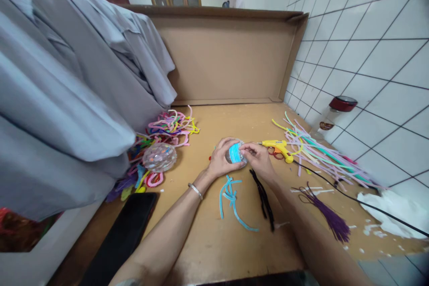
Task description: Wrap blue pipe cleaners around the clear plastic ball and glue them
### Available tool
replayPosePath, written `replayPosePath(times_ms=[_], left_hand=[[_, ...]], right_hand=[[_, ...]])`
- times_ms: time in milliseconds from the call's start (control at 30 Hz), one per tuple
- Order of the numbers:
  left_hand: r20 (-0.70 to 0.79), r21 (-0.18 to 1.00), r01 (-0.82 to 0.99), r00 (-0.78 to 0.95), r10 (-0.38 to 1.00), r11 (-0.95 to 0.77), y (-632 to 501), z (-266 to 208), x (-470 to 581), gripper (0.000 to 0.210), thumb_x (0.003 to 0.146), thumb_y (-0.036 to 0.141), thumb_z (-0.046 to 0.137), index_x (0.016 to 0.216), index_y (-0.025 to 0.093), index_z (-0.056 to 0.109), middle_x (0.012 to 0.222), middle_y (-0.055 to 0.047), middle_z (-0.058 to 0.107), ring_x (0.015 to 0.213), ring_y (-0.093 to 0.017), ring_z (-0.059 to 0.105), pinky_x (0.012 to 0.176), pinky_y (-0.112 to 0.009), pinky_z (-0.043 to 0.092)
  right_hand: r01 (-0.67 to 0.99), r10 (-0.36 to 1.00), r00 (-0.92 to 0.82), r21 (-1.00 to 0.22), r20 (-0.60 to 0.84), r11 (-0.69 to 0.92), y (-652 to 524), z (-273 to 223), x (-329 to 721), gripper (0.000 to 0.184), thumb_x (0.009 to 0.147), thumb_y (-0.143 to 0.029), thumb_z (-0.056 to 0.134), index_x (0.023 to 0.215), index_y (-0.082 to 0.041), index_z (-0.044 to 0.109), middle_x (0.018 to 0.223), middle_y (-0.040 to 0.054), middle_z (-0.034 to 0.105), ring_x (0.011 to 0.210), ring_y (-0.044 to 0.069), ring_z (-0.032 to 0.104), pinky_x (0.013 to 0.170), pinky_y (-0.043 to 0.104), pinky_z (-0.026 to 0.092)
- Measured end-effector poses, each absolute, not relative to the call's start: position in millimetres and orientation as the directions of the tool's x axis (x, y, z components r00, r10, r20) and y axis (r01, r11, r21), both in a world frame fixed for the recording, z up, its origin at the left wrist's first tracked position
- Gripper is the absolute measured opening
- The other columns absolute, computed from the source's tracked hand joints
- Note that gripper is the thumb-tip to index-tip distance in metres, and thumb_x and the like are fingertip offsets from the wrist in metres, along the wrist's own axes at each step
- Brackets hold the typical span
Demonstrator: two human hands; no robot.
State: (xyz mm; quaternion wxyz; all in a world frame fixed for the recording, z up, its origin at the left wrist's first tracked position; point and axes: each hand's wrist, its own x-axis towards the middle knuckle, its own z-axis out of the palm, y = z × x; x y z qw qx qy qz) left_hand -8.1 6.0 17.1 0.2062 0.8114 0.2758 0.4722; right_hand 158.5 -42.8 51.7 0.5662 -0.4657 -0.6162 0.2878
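Note:
My left hand (221, 159) is wrapped round a small clear rounded object with a band of bright blue pipe cleaners (235, 153) across its front. At the right edge of that band, the fingertips of my right hand (256, 156) are pinched together; what is between them is too small to make out. Below the hands lie loose light-blue pipe cleaners (229, 194), bent and crossed. A bundle of black pipe cleaners (262, 199) rests beneath my right wrist. Just right of that hand is a yellow glue gun (278, 146), with red-handled scissors (276, 155) partly under it.
Left are a clear bumpy plastic ball (160, 157), a tangle of coloured pipe cleaners (172, 123) and a black phone (129, 223). Right lie straight pipe cleaners (321, 154), a purple tassel (330, 219), a red-lidded jar (335, 114) and white tissue (390, 212). Cardboard (228, 58) stands behind.

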Motion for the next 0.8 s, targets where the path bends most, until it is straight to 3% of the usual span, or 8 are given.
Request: replayPosePath(times_ms=[800], left_hand=[[0.66, 0.606, 0.241, 0.381, 0.648, -0.759, 8.0, 8.4, -6.3, 0.064, 0.07, 0.041, 0.087, 0.125, 0.024, 0.06, 0.137, -0.013, 0.061, 0.131, -0.031, 0.057, 0.11, -0.051, 0.047]], right_hand=[[0.228, 0.907, 0.109, -0.898, 0.408, 0.376, -37.9, 44.3, 159.0, 0.019, 0.075, -0.036, 0.062, 0.08, -0.02, 0.072, 0.075, 0.0027, 0.069, 0.067, 0.015, 0.061, 0.062, 0.027, 0.049]])
